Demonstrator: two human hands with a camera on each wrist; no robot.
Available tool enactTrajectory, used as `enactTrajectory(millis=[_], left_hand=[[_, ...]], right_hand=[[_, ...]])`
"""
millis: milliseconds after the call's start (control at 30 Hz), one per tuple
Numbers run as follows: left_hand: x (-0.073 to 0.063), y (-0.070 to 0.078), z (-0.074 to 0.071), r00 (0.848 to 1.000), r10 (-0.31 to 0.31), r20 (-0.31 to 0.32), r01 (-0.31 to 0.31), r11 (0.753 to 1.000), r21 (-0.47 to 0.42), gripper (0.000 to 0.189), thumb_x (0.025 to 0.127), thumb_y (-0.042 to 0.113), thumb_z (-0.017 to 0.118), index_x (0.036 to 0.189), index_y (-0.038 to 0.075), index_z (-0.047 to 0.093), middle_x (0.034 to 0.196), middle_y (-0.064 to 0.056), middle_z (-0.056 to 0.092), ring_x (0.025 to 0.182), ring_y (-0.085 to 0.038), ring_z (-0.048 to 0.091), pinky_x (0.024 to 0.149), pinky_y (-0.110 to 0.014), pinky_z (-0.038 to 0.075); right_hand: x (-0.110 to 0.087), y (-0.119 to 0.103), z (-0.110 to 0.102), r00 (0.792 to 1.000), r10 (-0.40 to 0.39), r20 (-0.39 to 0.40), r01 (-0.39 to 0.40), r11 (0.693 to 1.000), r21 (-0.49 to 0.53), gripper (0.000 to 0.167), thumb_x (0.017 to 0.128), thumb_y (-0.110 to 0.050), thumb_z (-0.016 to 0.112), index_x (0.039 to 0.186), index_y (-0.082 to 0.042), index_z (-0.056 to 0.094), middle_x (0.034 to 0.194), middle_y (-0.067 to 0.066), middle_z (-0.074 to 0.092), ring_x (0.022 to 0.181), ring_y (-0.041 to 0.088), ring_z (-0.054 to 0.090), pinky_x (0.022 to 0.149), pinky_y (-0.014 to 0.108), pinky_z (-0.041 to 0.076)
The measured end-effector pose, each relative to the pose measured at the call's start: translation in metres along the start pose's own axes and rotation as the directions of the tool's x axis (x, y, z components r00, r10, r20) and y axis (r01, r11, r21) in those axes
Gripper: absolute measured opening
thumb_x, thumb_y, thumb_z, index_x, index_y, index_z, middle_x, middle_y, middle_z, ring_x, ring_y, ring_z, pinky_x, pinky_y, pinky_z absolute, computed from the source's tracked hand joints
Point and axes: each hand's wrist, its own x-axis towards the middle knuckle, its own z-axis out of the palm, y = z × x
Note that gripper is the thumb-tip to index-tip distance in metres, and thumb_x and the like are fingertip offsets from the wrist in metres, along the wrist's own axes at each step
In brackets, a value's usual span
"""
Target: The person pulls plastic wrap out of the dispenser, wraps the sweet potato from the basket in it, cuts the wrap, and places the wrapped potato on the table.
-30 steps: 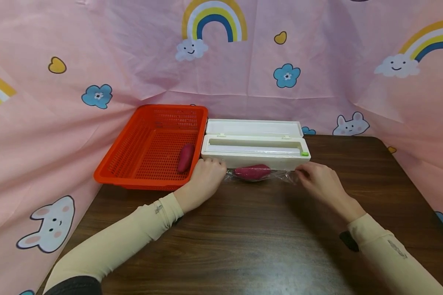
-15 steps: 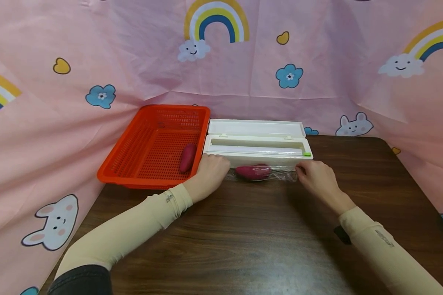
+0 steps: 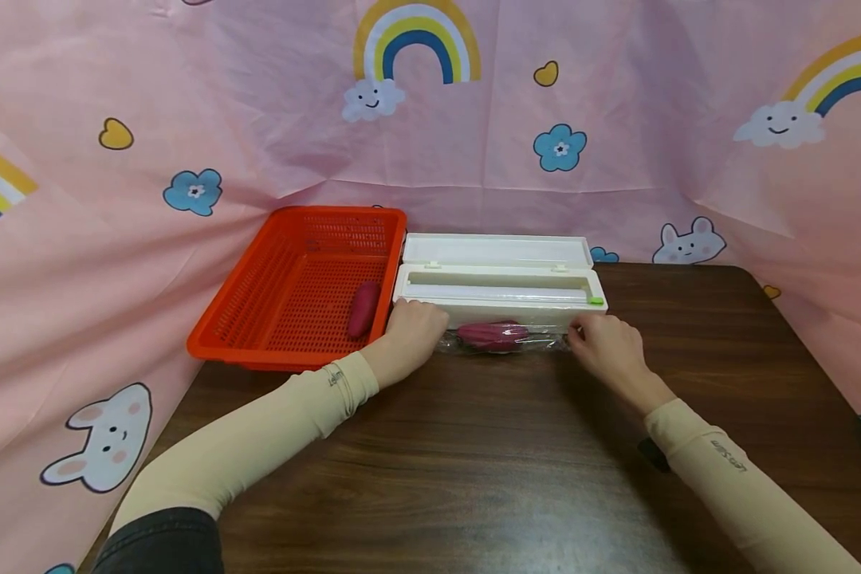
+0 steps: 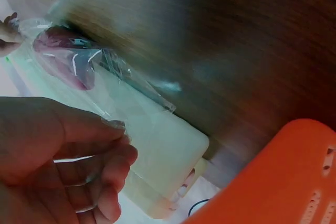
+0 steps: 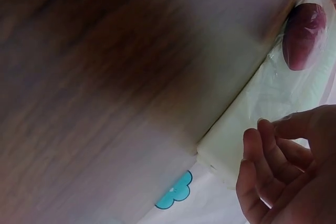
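Tabletop [image 3: 430,470], film roll [image 3: 498,292] in box [image 3: 502,279]

I have an elongated purplish-red sweet potato [image 3: 493,336] lying crosswise between the left fingers [image 4: 114,174] and the right fingers [image 5: 254,148], nearer the left. It shows through clear film [image 3: 543,342], which covers it and runs out, wrinkled and glossy, to the pinching fingertips on either side. Just beyond the fingers I see the long white box [image 3: 466,312], its lid [image 3: 498,251] flipped back, a pale roll [image 3: 498,292] inside.

A pink rainbow-print cloth [image 3: 488,143] hangs behind the brown table [image 3: 430,470].
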Motion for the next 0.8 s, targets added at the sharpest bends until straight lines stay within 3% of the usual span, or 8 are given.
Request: enactTrajectory(millis=[167,300,367,433,533,600,700,800], left_hand=[[-0.001,0.003,-0.002,1.000,0.015,-0.009,-0.015,1.000,-0.003,0.018,0.088,0.003,0.068,0.074,0.013,0.073,0.076,-0.005,0.073,0.070,-0.027,0.070,0.060,-0.047,0.058],[-0.006,0.016,-0.008,0.988,0.088,-0.126,-0.085,0.996,0.030,0.009,0.087,0.006,0.070,0.080,0.012,0.074,0.078,-0.006,0.073,0.072,-0.025,0.070,0.059,-0.043,0.058],[-0.009,0.027,-0.010,0.963,0.171,-0.210,-0.162,0.985,0.062,0.006,0.089,0.009,0.070,0.088,0.010,0.076,0.084,-0.007,0.073,0.076,-0.023,0.070,0.062,-0.038,0.058],[-0.012,0.039,-0.010,0.922,0.271,-0.275,-0.251,0.962,0.106,0.010,0.090,0.012,0.069,0.097,0.010,0.076,0.091,-0.006,0.073,0.082,-0.022,0.069,0.066,-0.035,0.057],[-0.015,0.057,-0.005,0.881,0.366,-0.299,-0.333,0.930,0.155,0.023,0.092,0.017,0.066,0.112,0.008,0.073,0.107,-0.007,0.069,0.093,-0.021,0.066,0.071,-0.032,0.056],[-0.017,0.066,0.000,0.882,0.373,-0.289,-0.335,0.926,0.173,0.034,0.092,0.020,0.066,0.123,0.006,0.069,0.118,-0.008,0.067,0.102,-0.022,0.064,0.075,-0.032,0.057],[-0.017,0.073,0.007,0.904,0.332,-0.271,-0.292,0.940,0.176,0.050,0.090,0.026,0.068,0.134,0.003,0.062,0.131,-0.012,0.063,0.114,-0.025,0.062,0.082,-0.034,0.058],[-0.015,0.074,0.012,0.914,0.304,-0.269,-0.262,0.948,0.180,0.053,0.089,0.027,0.069,0.135,0.003,0.061,0.133,-0.013,0.063,0.118,-0.027,0.062,0.086,-0.036,0.058]], right_hand=[[0.001,-0.001,0.000,1.000,0.007,-0.005,-0.007,1.000,-0.017,0.013,0.091,-0.016,0.065,0.090,-0.007,0.075,0.070,0.010,0.069,0.056,0.026,0.057,0.045,0.040,0.040],[0.000,0.000,-0.001,1.000,0.011,-0.002,-0.011,1.000,-0.019,0.013,0.091,-0.016,0.065,0.089,-0.007,0.074,0.071,0.010,0.069,0.057,0.027,0.057,0.045,0.040,0.041],[0.000,0.000,-0.001,1.000,0.016,0.000,-0.016,1.000,-0.020,0.012,0.091,-0.016,0.065,0.089,-0.007,0.074,0.071,0.010,0.069,0.057,0.026,0.057,0.046,0.040,0.041],[0.000,0.001,-0.002,1.000,0.024,0.006,-0.024,1.000,-0.019,0.013,0.091,-0.016,0.065,0.089,-0.007,0.074,0.072,0.010,0.069,0.057,0.026,0.056,0.046,0.039,0.041],[0.000,0.001,-0.002,0.999,0.034,0.013,-0.034,0.999,-0.015,0.013,0.091,-0.016,0.065,0.089,-0.007,0.074,0.073,0.010,0.070,0.057,0.026,0.057,0.046,0.039,0.041],[0.001,0.000,-0.001,0.999,0.037,0.018,-0.037,0.999,-0.011,0.014,0.091,-0.016,0.065,0.090,-0.006,0.074,0.073,0.010,0.070,0.058,0.026,0.057,0.047,0.039,0.041],[0.002,-0.001,0.001,0.999,0.039,0.022,-0.039,0.999,-0.006,0.015,0.091,-0.017,0.065,0.090,-0.006,0.074,0.073,0.010,0.069,0.058,0.026,0.056,0.047,0.038,0.041],[0.002,-0.002,0.001,0.999,0.045,0.019,-0.045,0.999,-0.006,0.014,0.092,-0.018,0.065,0.089,-0.007,0.074,0.071,0.009,0.068,0.058,0.025,0.055,0.046,0.037,0.039]])
